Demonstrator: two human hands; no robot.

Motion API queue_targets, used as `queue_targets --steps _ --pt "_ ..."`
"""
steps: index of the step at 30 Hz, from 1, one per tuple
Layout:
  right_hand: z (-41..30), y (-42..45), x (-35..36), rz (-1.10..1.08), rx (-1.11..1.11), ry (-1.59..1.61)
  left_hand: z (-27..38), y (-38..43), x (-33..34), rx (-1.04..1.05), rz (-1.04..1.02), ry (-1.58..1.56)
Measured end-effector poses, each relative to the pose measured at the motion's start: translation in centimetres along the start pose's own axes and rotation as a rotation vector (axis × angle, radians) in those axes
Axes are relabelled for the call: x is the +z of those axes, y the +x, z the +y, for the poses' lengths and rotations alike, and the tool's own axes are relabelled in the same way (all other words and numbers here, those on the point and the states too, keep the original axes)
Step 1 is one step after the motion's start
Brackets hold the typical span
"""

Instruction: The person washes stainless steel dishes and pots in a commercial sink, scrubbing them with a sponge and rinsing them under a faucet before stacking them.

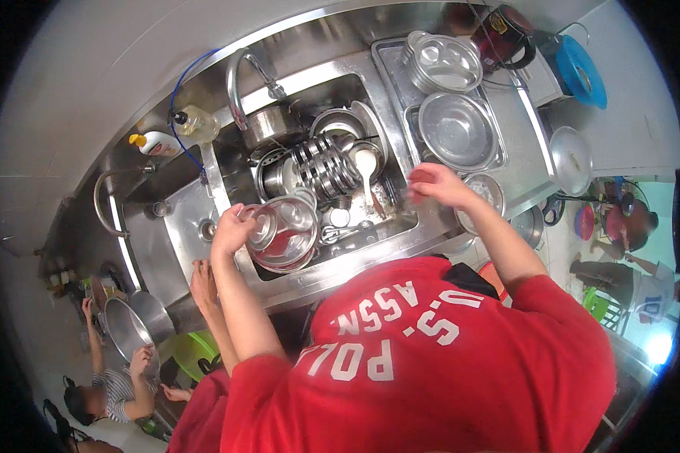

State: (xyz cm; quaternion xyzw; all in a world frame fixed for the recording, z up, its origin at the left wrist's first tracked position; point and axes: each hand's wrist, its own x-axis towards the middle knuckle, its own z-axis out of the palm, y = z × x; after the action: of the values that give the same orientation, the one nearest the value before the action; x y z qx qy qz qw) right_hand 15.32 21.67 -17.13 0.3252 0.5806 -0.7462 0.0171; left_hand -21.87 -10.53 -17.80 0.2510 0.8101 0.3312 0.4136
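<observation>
My left hand (233, 227) grips the rim of a divided stainless-steel tray (301, 242), which rests over the near left corner of the sink basin (399, 195). Other tray rims show under it, as if stacked. Blurred by motion, my right hand (437, 186) is above the right rim of the sink; its fingers look apart and I see nothing in them. Between my hands, the basin holds a row of metal dishes on edge (324, 165), a white rice paddle (366, 167), a metal pot (271, 125), a round metal pan (335, 122) and several spoons (348, 231).
A faucet (238, 85) arches over the basin. Right of it stand stacked divided trays (445, 62) and a metal bowl (458, 131). Soap bottles (199, 124) stand left, beside a second sink (190, 212). Another person's hand (203, 283) is close to my left forearm.
</observation>
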Motion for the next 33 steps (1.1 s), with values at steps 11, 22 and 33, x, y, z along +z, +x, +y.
queue_targets --steps 11,22,33 --pt "8.8 -11.9 -12.8 0.524 0.187 -0.769 3.5 -1.6 6.8 0.170 0.349 0.029" --pt "16.4 -7.8 -14.0 0.619 0.014 -0.889 7.4 -3.3 8.3 0.621 0.630 0.232" --pt "16.7 -6.3 -11.9 0.617 -0.113 -0.973 7.0 -5.3 8.3 0.696 0.713 0.229"
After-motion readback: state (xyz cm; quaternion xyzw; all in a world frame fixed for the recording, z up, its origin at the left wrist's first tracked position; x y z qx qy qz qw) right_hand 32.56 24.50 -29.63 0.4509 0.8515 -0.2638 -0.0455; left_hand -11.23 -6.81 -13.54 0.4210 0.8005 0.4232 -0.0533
